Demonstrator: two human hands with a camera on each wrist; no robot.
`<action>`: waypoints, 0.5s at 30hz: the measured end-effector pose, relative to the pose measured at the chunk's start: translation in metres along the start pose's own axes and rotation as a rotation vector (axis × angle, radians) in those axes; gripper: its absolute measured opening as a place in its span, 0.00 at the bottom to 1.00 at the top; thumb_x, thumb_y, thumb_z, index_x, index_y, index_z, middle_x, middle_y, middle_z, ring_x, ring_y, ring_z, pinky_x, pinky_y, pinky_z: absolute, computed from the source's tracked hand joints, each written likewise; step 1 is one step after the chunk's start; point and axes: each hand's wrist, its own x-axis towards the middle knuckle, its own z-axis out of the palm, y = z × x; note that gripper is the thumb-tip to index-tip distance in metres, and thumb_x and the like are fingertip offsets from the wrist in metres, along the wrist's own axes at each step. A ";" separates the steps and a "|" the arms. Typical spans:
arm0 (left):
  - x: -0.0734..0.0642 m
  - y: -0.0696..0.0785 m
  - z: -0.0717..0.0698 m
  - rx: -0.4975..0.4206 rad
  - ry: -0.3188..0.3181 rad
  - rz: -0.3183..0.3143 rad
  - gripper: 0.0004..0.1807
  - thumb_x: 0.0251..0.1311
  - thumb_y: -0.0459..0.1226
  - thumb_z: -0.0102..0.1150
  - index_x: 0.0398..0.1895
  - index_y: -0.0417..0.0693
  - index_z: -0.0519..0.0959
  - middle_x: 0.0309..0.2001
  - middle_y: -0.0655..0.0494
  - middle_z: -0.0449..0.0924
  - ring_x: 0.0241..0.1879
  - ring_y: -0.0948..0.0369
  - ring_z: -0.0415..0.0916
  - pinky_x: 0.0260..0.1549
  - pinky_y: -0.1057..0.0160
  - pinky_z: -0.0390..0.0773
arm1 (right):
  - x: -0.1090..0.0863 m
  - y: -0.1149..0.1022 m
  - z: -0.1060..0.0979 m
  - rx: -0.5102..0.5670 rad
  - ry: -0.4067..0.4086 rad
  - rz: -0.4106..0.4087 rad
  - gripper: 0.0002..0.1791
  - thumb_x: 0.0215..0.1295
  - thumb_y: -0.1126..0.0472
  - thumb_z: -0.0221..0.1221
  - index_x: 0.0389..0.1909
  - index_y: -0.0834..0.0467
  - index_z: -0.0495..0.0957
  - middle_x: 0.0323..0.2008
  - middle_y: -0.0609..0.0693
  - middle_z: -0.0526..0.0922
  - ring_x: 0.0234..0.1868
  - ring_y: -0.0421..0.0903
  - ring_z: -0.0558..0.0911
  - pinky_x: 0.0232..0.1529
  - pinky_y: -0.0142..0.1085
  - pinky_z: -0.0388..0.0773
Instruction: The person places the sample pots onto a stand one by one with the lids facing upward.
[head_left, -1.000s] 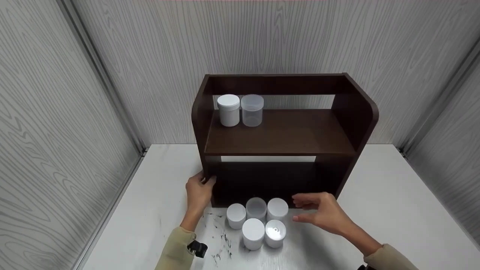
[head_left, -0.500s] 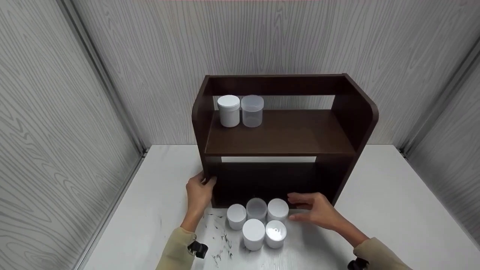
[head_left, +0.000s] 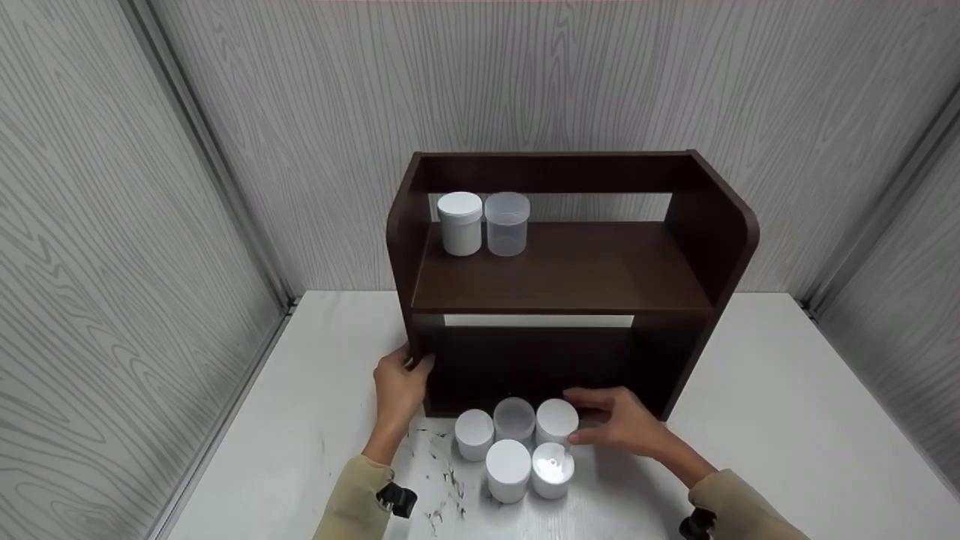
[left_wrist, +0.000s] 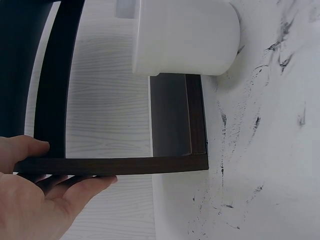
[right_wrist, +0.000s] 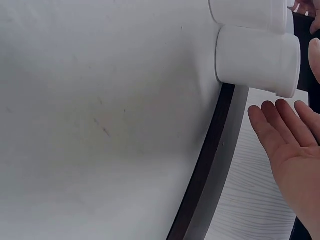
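Observation:
My left hand (head_left: 399, 382) grips the left side panel of a dark brown two-tier shelf (head_left: 562, 281); the left wrist view has the thumb on one side of the panel (left_wrist: 115, 165) and the fingers on the other. Several lidded jars stand in a cluster before the shelf. My right hand (head_left: 626, 424) is beside the back right white jar (head_left: 556, 420), thumb and fingers spread around its right side. In the right wrist view, its fingers are extended just short of that jar's lid (right_wrist: 288, 65). A translucent jar (head_left: 514, 420) stands left of that jar.
A white jar (head_left: 460, 225) and a translucent jar (head_left: 507, 226) stand at the left of the upper shelf. Other white jars in the cluster are at left (head_left: 474, 435), front (head_left: 508, 472) and front right (head_left: 552, 484). Dark scuffs (head_left: 450, 480) mark the white table (head_left: 300, 420).
My right hand has moved left, closing in on the back right white jar. The left hand keeps its grip on the shelf, and the jars have not moved.

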 end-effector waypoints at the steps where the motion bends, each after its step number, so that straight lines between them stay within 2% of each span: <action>1: 0.000 0.000 0.000 0.002 0.000 0.001 0.25 0.70 0.32 0.61 0.65 0.22 0.74 0.60 0.28 0.79 0.59 0.40 0.81 0.55 0.45 0.82 | 0.001 0.001 0.000 -0.002 -0.003 -0.001 0.41 0.57 0.66 0.78 0.68 0.75 0.72 0.66 0.74 0.74 0.62 0.68 0.80 0.60 0.53 0.79; 11: 0.001 0.000 0.000 0.010 0.012 -0.013 0.25 0.70 0.32 0.61 0.65 0.23 0.75 0.60 0.29 0.80 0.59 0.40 0.81 0.56 0.46 0.82 | 0.008 0.006 0.004 -0.051 -0.005 -0.006 0.41 0.54 0.63 0.80 0.68 0.71 0.76 0.64 0.65 0.80 0.63 0.61 0.81 0.57 0.41 0.82; 15: 0.000 0.000 0.000 0.013 0.018 -0.013 0.25 0.70 0.32 0.62 0.64 0.23 0.75 0.59 0.29 0.80 0.59 0.40 0.81 0.56 0.46 0.81 | 0.009 0.008 0.006 -0.057 -0.003 -0.006 0.40 0.55 0.62 0.80 0.67 0.70 0.77 0.63 0.64 0.81 0.60 0.58 0.83 0.56 0.41 0.82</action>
